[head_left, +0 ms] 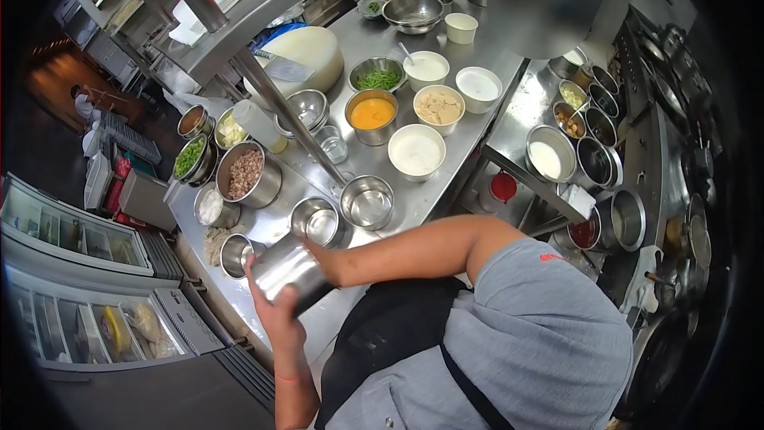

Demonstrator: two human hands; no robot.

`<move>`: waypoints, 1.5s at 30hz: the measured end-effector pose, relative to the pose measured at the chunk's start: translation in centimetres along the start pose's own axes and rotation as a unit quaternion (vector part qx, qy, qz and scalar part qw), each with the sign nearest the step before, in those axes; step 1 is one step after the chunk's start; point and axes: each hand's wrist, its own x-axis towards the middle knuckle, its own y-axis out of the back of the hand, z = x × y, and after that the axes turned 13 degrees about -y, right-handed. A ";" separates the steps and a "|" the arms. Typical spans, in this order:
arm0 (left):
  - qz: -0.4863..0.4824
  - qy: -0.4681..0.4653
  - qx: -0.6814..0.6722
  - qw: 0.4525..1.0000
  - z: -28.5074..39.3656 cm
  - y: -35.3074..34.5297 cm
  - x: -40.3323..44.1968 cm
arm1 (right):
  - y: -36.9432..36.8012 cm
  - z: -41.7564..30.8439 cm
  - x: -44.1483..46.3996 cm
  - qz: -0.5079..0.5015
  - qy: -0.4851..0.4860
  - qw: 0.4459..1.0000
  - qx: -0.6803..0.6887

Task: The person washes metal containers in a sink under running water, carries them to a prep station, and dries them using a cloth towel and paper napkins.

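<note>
A shiny steel container (285, 269) is tilted on its side between my two hands above the table's near edge. My left hand (278, 314) wraps round its near side, thumb across the wall. On its far right side is my right hand (320, 261), gripping, its fingers mostly hidden behind the metal. The inside of the container cannot be seen. Just beyond it sit an empty-looking steel pot (316, 221) and a steel bowl (367, 201). A smaller steel pot (237, 255) stands close to my left hand, beside a crumpled cloth (216, 245).
A pot of chopped meat (243, 173), a pot of orange liquid (372, 114) and tubs of white liquid (417, 151) stand on the steel table. A shelf post (286, 115) rises through the workspace. A glass-topped fridge (87, 318) is at left, stoves (652, 167) at right.
</note>
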 end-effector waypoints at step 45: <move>-0.003 0.058 -0.042 0.997 -2.2 3.9 -0.4 | 4.3 0.4 0.1 -0.003 0.290 0.682 -0.671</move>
